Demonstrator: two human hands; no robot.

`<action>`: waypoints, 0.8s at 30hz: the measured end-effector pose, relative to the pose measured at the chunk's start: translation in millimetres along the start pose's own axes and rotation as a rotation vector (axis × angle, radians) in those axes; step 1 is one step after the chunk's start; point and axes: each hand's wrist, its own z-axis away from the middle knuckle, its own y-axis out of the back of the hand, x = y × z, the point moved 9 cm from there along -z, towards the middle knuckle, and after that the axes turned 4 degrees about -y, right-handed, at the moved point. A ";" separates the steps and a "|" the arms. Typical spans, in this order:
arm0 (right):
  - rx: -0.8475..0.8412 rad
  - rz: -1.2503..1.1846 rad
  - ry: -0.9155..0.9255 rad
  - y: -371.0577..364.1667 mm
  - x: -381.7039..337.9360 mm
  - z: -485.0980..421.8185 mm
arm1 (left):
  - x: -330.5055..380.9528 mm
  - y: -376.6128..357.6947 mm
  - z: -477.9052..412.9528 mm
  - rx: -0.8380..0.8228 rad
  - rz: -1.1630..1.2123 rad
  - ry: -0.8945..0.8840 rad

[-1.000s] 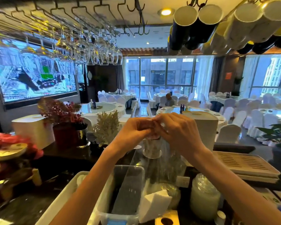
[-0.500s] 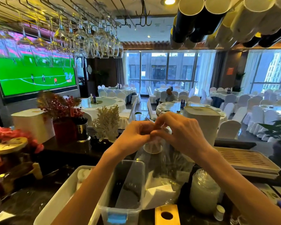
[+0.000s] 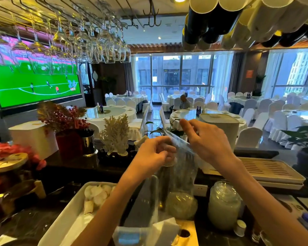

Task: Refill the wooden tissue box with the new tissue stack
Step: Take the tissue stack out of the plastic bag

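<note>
Both my hands are raised above the bar counter, pinching the top of a clear plastic wrapper (image 3: pixel 182 167). My left hand (image 3: pixel 155 153) grips its left edge and my right hand (image 3: pixel 204 141) grips its right edge, a little apart, so the film stretches between them. The wrapper hangs down, and the white tissue stack (image 3: pixel 164 228) sits at its lower end near the bottom of the view. Right beside the stack lies the wooden tissue box (image 3: pixel 187 233), a light wood top with a round hole.
A white tray (image 3: pixel 68 215) and a clear plastic bin (image 3: pixel 153 190) stand below my arms. A frosted jar (image 3: pixel 223 205) is at the right, with slatted trays (image 3: pixel 270 171) behind it. Wine glasses (image 3: pixel 96 39) and cups hang overhead. Flowers and coral decor line the counter.
My hands have drawn apart, widening the wrapper's top. The tissue stack has sunk lower in view as the camera tilted up slightly.
</note>
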 end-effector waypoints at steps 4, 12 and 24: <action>-0.375 -0.197 -0.199 -34.6 -6.0 -4.0 | -4.2 -38.7 7.1 0.006 -0.100 -0.024; -0.282 -0.229 -0.083 -8.0 6.3 -1.5 | -24.4 -38.8 24.7 0.125 0.286 -0.106; -0.294 -0.653 -0.245 84.3 79.3 1.2 | -44.3 6.1 -28.9 0.121 0.461 -0.046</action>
